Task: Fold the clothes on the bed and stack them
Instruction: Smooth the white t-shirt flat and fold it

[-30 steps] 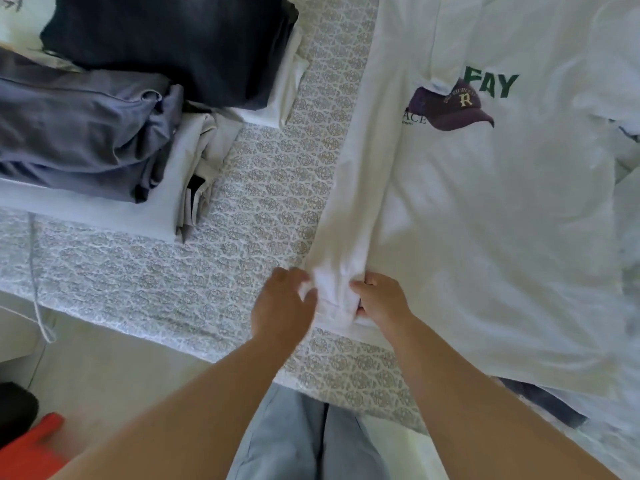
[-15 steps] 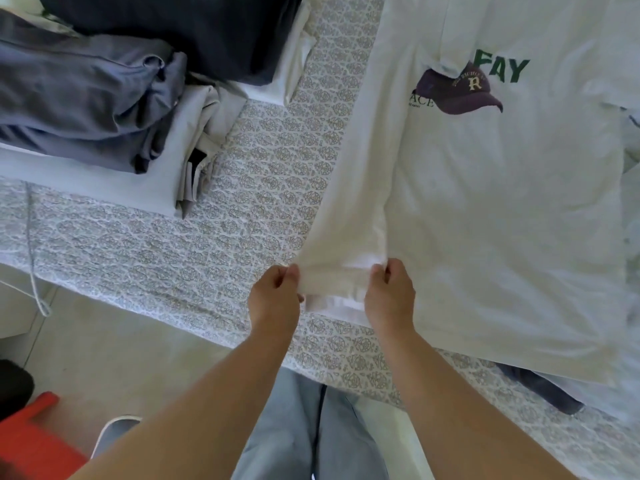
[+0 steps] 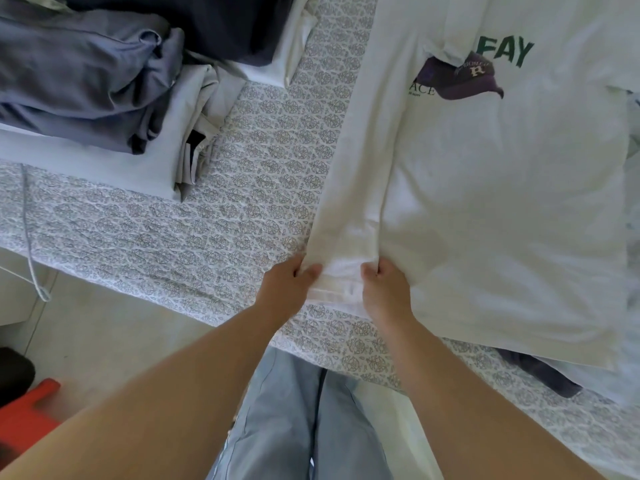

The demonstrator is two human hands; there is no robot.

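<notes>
Head view looks down on a white T-shirt (image 3: 485, 209) spread flat over the right part of the bed (image 3: 214, 237), its printed side up with a purple cap graphic (image 3: 464, 81) and green letters "FAY" near the top. Along the shirt's left side a long strip of fabric is folded inward over the body, running down to the hem at the bed's near edge. Both hands grasp the bottom end of that strip: the left hand (image 3: 285, 289) pinches its outer edge between thumb and curled fingers, and the right hand (image 3: 384, 289) pinches its inner edge the same way, with a short span of hem showing between them.

Left of the shirt, across a bare stretch of the patterned bedcover, sits a stack of folded clothes (image 3: 104, 98): a grey-blue garment on top of pale ones, with a dark navy piece behind it. A dark garment (image 3: 543, 372) pokes out from under the shirt's lower right hem. Below the bed edge are the person's light blue trousers (image 3: 298, 417), and a red object (image 3: 27, 407) stands on the floor at lower left.
</notes>
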